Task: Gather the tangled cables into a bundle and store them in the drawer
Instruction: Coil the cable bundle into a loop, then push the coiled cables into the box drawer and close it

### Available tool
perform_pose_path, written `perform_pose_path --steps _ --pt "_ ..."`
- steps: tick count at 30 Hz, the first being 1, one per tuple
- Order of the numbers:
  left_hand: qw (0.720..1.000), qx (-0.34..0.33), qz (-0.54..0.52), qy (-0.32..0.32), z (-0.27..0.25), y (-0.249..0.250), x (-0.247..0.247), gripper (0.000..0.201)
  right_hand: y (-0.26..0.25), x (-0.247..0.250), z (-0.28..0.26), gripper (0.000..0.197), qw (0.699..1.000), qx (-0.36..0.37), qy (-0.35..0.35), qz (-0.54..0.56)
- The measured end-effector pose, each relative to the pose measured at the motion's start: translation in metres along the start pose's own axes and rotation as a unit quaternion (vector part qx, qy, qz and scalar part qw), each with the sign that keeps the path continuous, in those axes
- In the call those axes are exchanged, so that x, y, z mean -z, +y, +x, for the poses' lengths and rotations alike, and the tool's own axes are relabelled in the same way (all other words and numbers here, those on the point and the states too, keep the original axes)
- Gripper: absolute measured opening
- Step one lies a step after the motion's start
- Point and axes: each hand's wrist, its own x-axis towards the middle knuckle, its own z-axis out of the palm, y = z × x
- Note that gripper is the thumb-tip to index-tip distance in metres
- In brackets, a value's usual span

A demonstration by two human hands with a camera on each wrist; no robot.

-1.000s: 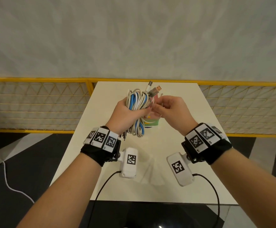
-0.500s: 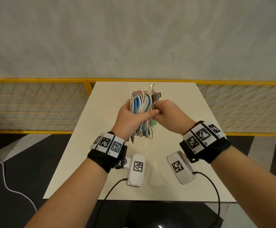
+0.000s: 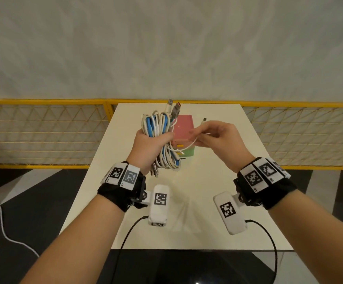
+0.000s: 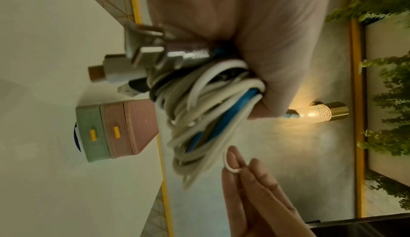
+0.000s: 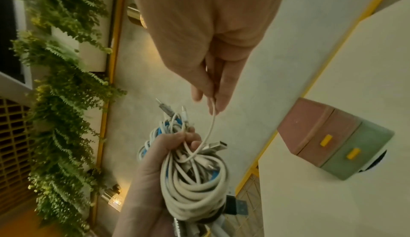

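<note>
Left hand [image 3: 148,144] fisted round the bundle of white and blue cables [image 3: 160,138], held above the white table [image 3: 217,222], right hand [image 3: 217,138] pinching one loose white cable end [image 3: 187,143] — pink-and-green drawer box [image 3: 183,138] just behind, both drawers closed.

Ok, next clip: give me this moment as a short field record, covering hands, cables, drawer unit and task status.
left hand: grips the cable bundle, held above the table
right hand: pinches one loose white cable pulled out sideways from the bundle
cable colours: white and blue, several plugs sticking out
drawer unit: pink over green, yellow handles, both drawers shut
task status: bundle not yet finished, nothing stored
</note>
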Motion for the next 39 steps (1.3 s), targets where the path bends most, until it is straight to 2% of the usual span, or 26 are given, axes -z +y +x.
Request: perform_pose_path --steps 2,4,5,9,13,16,19,20,22,24,26,29,33,35,38,39 --pt "0.999 -0.001 0.018 -0.033 -0.005 0.001 -0.002 0.011 -0.004 -0.005 0.000 0.024 0.998 -0.010 0.033 0.057" --pt "0.998 -0.002 0.021 -0.052 -0.008 0.001 -0.005 0.017 -0.007 -0.010 0.000 0.042 0.995 -0.033 0.030 0.093" --pt "0.999 -0.004 0.020 -0.048 -0.008 0.000 -0.007 0.019 -0.008 -0.014 -0.001 0.045 0.994 -0.042 0.019 0.096" --pt "0.999 -0.015 0.013 -0.027 -0.006 0.000 -0.006 0.028 -0.010 -0.034 -0.007 0.032 0.996 -0.048 -0.007 0.069" --pt "0.999 -0.021 0.042 -0.014 -0.001 0.001 -0.001 0.032 -0.013 -0.052 -0.007 0.044 0.989 -0.073 -0.060 0.117" --pt "0.998 -0.005 0.062 -0.022 0.006 0.000 0.008 0.027 -0.010 -0.058 -0.003 0.045 0.984 -0.081 -0.094 0.125" --pt "0.996 0.015 0.068 -0.047 0.016 -0.004 0.020 0.014 0.002 -0.054 0.005 0.045 0.990 -0.104 -0.091 0.042" --pt "0.995 0.014 0.084 -0.046 0.019 -0.008 0.024 0.016 0.006 -0.050 0.009 0.044 0.991 -0.091 -0.094 -0.040" --pt "0.992 0.012 0.120 -0.038 0.027 -0.019 0.032 0.016 0.018 -0.040 0.019 0.046 0.974 -0.034 -0.099 -0.200" --pt "0.988 0.019 0.152 -0.023 0.039 -0.033 0.040 0.012 0.034 -0.026 0.027 0.047 0.967 -0.010 -0.054 -0.250" --pt "0.983 0.034 0.180 0.004 0.055 -0.047 0.043 0.013 0.054 -0.013 0.031 0.044 0.964 -0.031 0.005 -0.265" --pt "0.964 0.040 0.263 0.025 0.081 -0.063 0.034 0.013 0.091 -0.002 0.034 0.041 0.970 -0.124 0.022 -0.209" --pt "0.926 0.037 0.375 0.006 0.112 -0.078 0.000 0.026 0.142 0.000 0.043 0.042 0.960 -0.212 0.005 -0.185" --pt "0.901 0.027 0.432 -0.026 0.128 -0.082 -0.019 0.044 0.164 0.001 0.051 0.046 0.952 -0.250 0.009 -0.175" --pt "0.854 0.025 0.508 -0.110 0.154 -0.090 -0.038 0.073 0.189 -0.001 0.066 0.051 0.943 -0.285 0.008 -0.169" --pt "0.837 0.033 0.531 -0.130 0.159 -0.094 -0.041 0.078 0.196 -0.002 0.070 0.051 0.941 -0.290 0.003 -0.175"
